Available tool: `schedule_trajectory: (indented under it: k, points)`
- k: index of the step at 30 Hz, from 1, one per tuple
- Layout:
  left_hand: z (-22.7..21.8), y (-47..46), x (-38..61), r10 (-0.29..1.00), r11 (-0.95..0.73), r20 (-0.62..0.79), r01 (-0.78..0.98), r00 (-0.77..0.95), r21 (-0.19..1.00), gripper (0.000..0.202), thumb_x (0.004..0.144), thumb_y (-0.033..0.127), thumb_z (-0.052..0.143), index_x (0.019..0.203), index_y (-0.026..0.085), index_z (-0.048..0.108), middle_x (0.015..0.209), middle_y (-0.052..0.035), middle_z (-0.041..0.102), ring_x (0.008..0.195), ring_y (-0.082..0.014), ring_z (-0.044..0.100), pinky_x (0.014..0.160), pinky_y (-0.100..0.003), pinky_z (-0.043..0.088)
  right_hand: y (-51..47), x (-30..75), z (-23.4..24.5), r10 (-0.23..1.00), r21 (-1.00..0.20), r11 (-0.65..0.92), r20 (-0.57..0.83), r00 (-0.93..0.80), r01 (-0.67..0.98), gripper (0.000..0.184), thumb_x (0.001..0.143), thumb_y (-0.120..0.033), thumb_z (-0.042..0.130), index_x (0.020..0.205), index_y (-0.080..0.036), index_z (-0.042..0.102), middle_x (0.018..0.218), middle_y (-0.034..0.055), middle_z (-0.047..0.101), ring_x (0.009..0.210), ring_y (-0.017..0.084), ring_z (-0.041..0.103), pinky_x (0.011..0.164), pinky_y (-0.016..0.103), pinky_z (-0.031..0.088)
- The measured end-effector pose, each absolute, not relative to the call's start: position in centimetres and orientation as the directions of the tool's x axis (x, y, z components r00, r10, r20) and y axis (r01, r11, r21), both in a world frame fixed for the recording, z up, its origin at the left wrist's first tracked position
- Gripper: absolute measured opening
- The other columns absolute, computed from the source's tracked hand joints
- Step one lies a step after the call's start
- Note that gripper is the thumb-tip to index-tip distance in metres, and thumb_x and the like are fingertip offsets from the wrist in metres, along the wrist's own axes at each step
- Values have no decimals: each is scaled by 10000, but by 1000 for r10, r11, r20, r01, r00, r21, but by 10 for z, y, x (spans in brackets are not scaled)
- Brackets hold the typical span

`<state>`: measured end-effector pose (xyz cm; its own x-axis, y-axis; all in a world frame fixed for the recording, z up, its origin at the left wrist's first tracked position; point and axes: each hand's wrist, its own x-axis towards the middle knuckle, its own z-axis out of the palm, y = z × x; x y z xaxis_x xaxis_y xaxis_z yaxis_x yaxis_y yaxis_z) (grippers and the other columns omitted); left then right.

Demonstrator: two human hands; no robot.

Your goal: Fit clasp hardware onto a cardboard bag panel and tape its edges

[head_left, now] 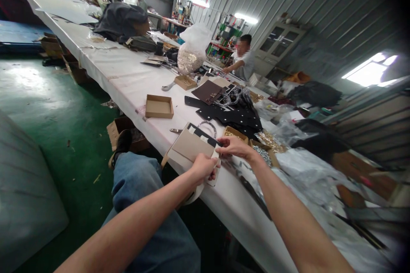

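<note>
A flat beige panel [188, 144] with a black strip and small white patches along its far edge lies tilted at the table's near edge. My left hand [205, 166] is closed on its near right corner, the fingers curled under and partly hidden. At the right end of the black strip, my right hand [235, 146] pinches the panel's edge, thumb and forefinger close to the left hand. A tan strap [164, 161] hangs from the panel's left side. Just beyond lie a metal-looking small tool [176, 130] and a curved, clear-wrapped loop [209, 127].
An open shallow cardboard box [159, 107] stands left of black studded pieces [229, 115] and a brown panel [207, 92]. Boxes of gold [236, 135] and silver hardware [262, 153] sit by my right hand. Clear plastic [307, 170] covers the right side. Across the table is another person [245, 62].
</note>
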<state>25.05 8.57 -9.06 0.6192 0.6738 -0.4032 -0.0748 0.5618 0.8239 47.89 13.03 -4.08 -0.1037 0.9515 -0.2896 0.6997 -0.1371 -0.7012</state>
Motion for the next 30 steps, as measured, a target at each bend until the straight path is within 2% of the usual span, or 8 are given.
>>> schedule_trajectory:
  k: [4,10,15,20,23,25,27,30]
  points:
    - [-90,78,257,727,478,-336,-90,599,874,363,1112,323,592,783,177,641,509,36,489,407,-94,428,460,-246,318,135,477,-36,956,-624,-47,-254,-147,780,296,758,-454,846,917,-209,798,779,-31,692,704,150,560,628,269,434]
    - [-95,69,246,695,467,-218,-200,685,861,391,1066,441,674,777,181,636,532,52,451,424,-73,347,450,-240,270,133,474,-30,957,-551,11,-236,-168,834,227,751,-421,805,793,-217,714,708,-62,566,701,132,458,634,273,328]
    - [-96,64,242,701,437,-192,-200,687,877,444,1030,557,708,792,187,641,540,55,452,442,-75,345,469,-242,268,132,474,-30,961,-560,9,-223,-162,828,232,746,-411,810,755,-220,678,679,-77,517,683,122,415,630,279,286]
    - [-55,23,258,583,371,-97,-159,807,915,449,1010,585,703,805,187,684,555,37,492,450,-96,376,481,-264,273,129,475,-31,964,-629,-68,-242,-112,774,203,693,-333,846,734,-206,693,668,-75,559,664,111,441,598,257,308]
    - [-37,11,249,638,294,-71,-158,767,943,446,1032,580,661,809,193,667,550,38,510,453,-104,405,507,-263,295,122,475,-36,957,-700,-147,-279,-77,699,253,715,-360,875,887,-190,800,784,-28,717,693,135,574,612,245,427]
    - [-38,21,228,727,206,-67,-124,683,971,451,1047,584,631,827,192,675,540,37,532,448,-112,429,518,-260,312,116,474,-43,960,-753,-194,-277,-36,628,431,767,-424,886,1118,-178,840,959,34,814,754,165,666,656,259,522]
    - [-44,43,200,822,132,-74,-63,564,989,450,1064,584,584,854,198,681,519,37,542,433,-129,454,515,-264,331,110,471,-52,969,-803,-218,-248,23,555,598,827,-500,879,1325,-177,807,1103,87,844,804,181,712,697,277,581]
    - [-49,81,164,910,16,-36,53,412,998,430,1084,560,542,878,211,689,489,32,560,447,-162,522,542,-273,383,104,464,-63,975,-855,-223,-197,105,469,649,894,-614,842,1371,-177,802,1115,112,845,783,175,711,685,282,603]
